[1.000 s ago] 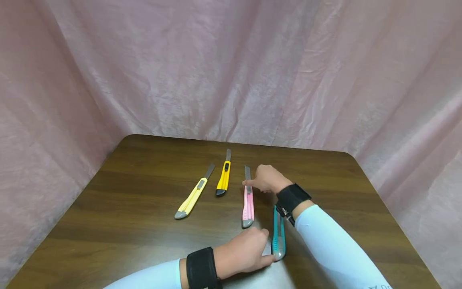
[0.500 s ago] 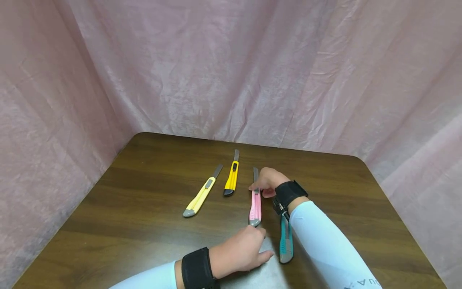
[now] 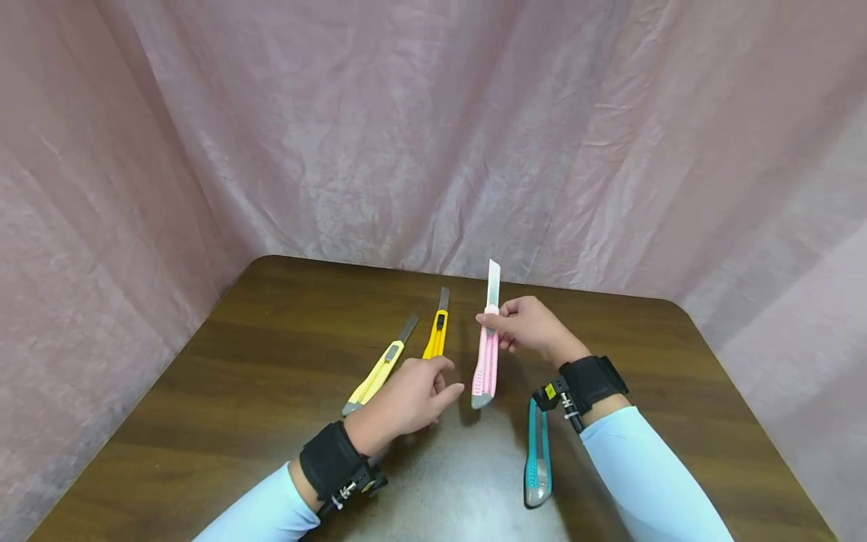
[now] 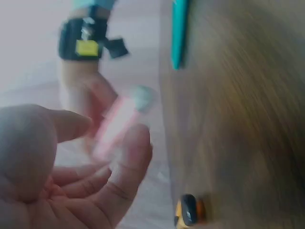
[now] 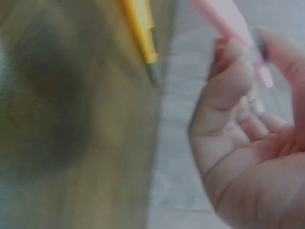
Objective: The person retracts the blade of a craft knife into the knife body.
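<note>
Between thumb and fingers my right hand (image 3: 531,324) pinches a pink utility knife (image 3: 485,369) near its slider. The knife is raised off the table, its blade extended and pointing away. My left hand (image 3: 409,391) hovers to the left of the pink knife's grey end, thumb and forefinger parted, holding nothing. In the left wrist view the blurred pink knife (image 4: 116,124) appears beyond those fingers. Under the left hand lies an orange-yellow utility knife (image 3: 439,327), its lower end hidden. A pale yellow utility knife (image 3: 379,373) lies beside it, partly covered by the same hand.
A teal utility knife (image 3: 538,459) lies on the brown wooden table (image 3: 271,354) at the right, its top under the right wrist's camera mount. Both lying yellow knives have exposed blades. Pink curtains (image 3: 379,135) hang behind the table's far edge.
My right hand has taken hold of the pink knife and lifted it from the table. My left hand has moved up and left, from near the teal knife to over the yellow knives.
</note>
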Demonstrator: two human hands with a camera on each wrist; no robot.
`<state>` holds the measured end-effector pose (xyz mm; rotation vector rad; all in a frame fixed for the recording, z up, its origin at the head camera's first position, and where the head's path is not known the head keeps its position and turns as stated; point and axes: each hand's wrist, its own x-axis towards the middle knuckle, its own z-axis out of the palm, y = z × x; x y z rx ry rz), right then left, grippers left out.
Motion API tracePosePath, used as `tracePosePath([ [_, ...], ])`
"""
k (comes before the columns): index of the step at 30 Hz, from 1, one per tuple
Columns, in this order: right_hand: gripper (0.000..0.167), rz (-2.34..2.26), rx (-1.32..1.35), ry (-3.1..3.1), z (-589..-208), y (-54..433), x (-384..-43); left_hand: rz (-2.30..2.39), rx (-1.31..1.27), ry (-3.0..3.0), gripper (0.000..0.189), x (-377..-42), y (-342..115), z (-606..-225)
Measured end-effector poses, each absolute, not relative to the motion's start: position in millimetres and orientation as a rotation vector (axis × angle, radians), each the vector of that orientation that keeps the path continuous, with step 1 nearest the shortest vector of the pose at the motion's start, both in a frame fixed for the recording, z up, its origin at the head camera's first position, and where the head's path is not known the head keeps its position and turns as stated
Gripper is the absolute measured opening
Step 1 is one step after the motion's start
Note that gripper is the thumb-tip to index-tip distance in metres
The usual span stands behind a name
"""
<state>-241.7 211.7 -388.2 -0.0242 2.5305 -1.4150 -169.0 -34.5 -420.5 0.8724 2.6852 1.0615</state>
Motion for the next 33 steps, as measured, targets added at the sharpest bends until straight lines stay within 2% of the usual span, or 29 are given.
tracePosePath([
  [7, 0.040, -1.674, -0.295, 2.669, -367.3, 195.4, -206.1, 1.354, 0.997, 2.510, 0.040, -167.4, -36.3, -432.5],
  [14, 0.028, -1.894, -0.449, 2.717, -359.1, 170.9, -171.5, 1.710, 1.107, 2.334, 0.021, -153.0, -35.6, -432.9],
  [22, 0.014, -2.001, -0.476, 2.792, -357.9, 162.3, -154.6, 1.882, 1.028, 2.121, 0.023, -145.6, -33.8, -430.3],
  [33, 0.013, -2.103, -0.461, 2.813, -363.0, 166.2, -146.2, 1.929, 1.103, 1.994, 0.025, -147.4, -27.8, -437.7],
])
